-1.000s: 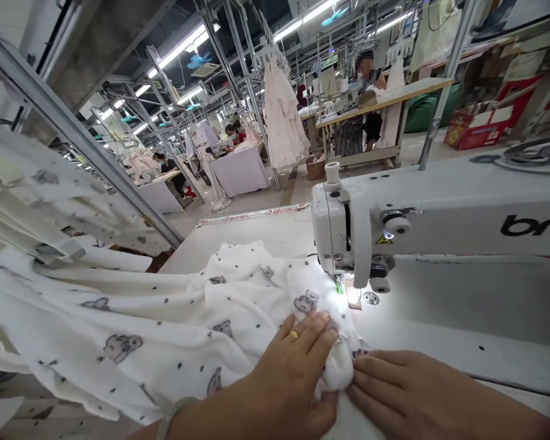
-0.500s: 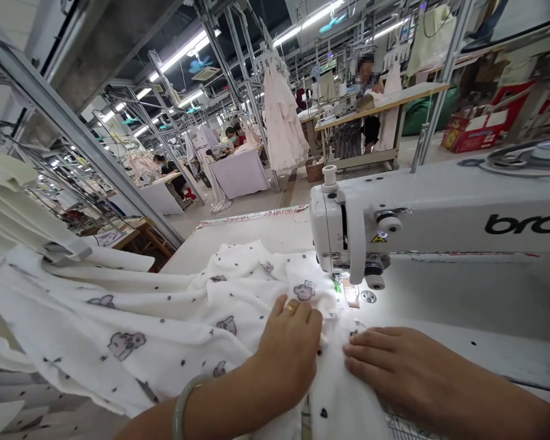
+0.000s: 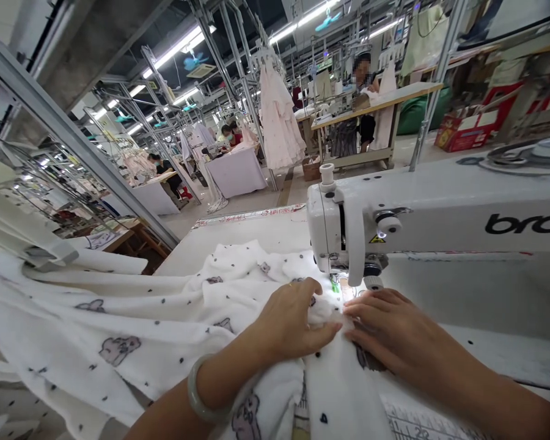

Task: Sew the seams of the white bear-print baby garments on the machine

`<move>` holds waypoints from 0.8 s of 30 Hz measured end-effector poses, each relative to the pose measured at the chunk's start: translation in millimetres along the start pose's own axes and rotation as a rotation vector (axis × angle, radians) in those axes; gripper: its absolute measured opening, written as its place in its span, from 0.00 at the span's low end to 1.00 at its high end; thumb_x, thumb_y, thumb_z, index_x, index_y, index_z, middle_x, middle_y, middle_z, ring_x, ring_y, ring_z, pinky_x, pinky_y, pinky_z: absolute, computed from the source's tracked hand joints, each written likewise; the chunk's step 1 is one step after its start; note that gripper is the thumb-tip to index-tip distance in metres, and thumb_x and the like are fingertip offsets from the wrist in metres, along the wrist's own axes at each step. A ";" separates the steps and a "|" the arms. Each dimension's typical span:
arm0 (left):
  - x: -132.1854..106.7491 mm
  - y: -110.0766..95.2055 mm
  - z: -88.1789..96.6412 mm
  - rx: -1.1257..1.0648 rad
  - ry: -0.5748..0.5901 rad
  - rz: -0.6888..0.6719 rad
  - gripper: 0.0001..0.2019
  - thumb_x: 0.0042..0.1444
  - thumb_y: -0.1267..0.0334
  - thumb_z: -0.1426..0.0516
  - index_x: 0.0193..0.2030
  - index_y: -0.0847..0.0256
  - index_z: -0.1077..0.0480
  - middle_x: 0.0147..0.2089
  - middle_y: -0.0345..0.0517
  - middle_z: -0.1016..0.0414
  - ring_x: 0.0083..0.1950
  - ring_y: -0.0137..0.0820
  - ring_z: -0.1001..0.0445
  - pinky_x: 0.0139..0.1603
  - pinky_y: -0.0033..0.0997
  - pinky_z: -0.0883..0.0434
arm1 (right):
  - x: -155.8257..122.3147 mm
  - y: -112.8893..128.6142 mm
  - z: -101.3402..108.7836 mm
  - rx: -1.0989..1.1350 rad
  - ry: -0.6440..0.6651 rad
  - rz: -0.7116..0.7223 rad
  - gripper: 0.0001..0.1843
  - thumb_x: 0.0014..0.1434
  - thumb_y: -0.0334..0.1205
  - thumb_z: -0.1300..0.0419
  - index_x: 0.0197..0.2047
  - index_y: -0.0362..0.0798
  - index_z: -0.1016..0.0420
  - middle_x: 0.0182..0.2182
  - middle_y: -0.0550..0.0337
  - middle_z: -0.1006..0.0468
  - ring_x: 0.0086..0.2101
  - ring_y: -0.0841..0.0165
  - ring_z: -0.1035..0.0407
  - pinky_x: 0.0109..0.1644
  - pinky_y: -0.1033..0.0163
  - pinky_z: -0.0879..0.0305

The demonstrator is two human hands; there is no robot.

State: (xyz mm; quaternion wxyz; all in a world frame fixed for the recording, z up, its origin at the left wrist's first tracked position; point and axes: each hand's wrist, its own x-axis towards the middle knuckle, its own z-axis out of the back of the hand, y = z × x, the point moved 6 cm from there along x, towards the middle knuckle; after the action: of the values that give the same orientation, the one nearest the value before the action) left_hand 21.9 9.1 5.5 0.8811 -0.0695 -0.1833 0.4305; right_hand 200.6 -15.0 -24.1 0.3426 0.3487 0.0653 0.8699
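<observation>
A white fabric (image 3: 132,324) printed with small grey animals and dots lies bunched across the sewing table. My left hand (image 3: 291,321) rests on it with fingers curled, pinching a fold just in front of the needle. A pale bangle sits on that wrist. My right hand (image 3: 389,330) lies flat on the cloth right beside it, fingers stretched toward the presser foot (image 3: 337,284). The white sewing machine (image 3: 431,214) has its head directly behind both hands.
The white table (image 3: 486,299) runs right under the machine arm. A slanted metal post (image 3: 73,131) stands at the left, with stacked pale cloth beneath. Other people sit at distant sewing tables, and pink garments (image 3: 279,119) hang behind. A red box (image 3: 458,131) sits far right.
Both hands have slid forward with the fabric, from the near table edge up to the presser foot. My left hand went from flat to curled on a fold.
</observation>
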 end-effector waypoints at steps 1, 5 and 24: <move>-0.3 1.5 -1.4 0.029 0.013 0.018 0.14 0.58 0.62 0.40 0.51 0.59 0.33 0.42 0.48 0.20 0.41 0.41 0.21 0.43 0.40 0.24 | -1.3 -3.3 -2.9 -0.009 -0.007 -0.001 0.09 0.74 0.43 0.41 0.53 0.53 0.23 0.46 0.57 0.15 0.49 0.55 0.23 0.55 0.46 0.29; 1.0 -5.5 -4.4 0.148 0.005 -0.134 0.10 0.56 0.73 0.44 0.44 0.60 0.29 0.45 0.54 0.20 0.50 0.46 0.22 0.52 0.46 0.25 | 0.4 -8.4 -9.9 0.041 0.018 -0.048 0.12 0.74 0.44 0.42 0.56 0.53 0.22 0.51 0.54 0.15 0.53 0.54 0.23 0.59 0.45 0.28; 6.2 -2.1 -14.9 -0.315 0.037 -0.001 0.17 0.72 0.60 0.48 0.28 0.57 0.35 0.30 0.43 0.25 0.37 0.35 0.25 0.50 0.37 0.27 | 5.1 21.3 21.5 0.160 0.213 0.283 0.16 0.78 0.39 0.47 0.48 0.50 0.16 0.37 0.55 0.14 0.33 0.65 0.20 0.38 0.62 0.28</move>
State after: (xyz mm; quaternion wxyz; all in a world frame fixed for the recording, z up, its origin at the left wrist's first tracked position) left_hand 32.6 13.2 -6.0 0.8628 -0.2145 -0.2321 0.3945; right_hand 200.2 -30.5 2.3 0.1789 0.2863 0.1205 0.9335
